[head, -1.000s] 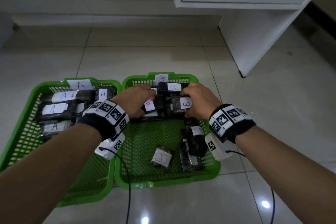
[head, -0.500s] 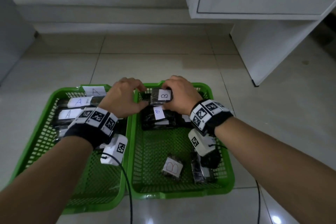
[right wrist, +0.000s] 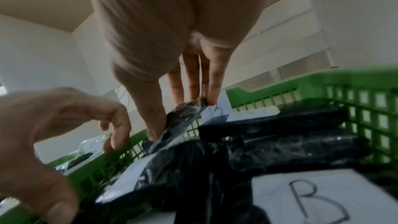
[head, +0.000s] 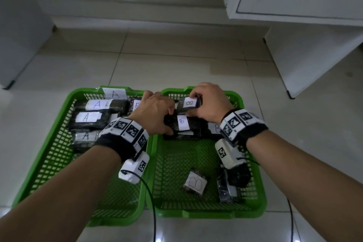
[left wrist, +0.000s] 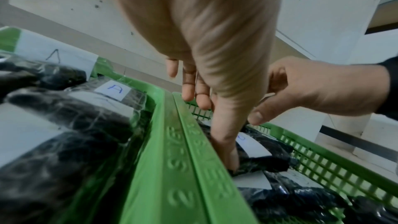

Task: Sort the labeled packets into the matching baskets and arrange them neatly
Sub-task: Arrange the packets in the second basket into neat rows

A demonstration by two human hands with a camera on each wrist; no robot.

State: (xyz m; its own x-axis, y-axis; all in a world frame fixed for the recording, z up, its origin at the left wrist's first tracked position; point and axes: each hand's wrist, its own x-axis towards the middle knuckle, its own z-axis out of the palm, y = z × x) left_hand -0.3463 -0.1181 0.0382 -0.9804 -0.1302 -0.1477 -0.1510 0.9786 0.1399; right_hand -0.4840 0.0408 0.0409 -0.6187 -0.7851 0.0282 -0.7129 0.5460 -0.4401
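Two green baskets sit side by side on the floor. The left basket (head: 114, 222) holds dark packets labelled A (head: 86, 117). The right basket (head: 206, 213) holds dark packets labelled B (head: 182, 123) in its far half. My right hand (head: 196, 104) (right wrist: 182, 119) pinches a small B packet (head: 188, 103) (right wrist: 189, 108) between thumb and fingers, near the far wall. My left hand (head: 169, 122) (left wrist: 213, 130) presses its thumb on the left end of the B packet below, and its other fingers hold nothing.
A loose packet with a red B (head: 195, 181) and two more dark packets (head: 227, 190) lie in the right basket's near half. A white cabinet (head: 304, 45) stands at the right and a grey unit (head: 19, 25) at the far left. A cable (head: 151, 202) trails from my left wrist.
My right hand has carried the small B packet toward the basket's far wall. The left hand stays at the left end of the B packets. The head view has shifted.
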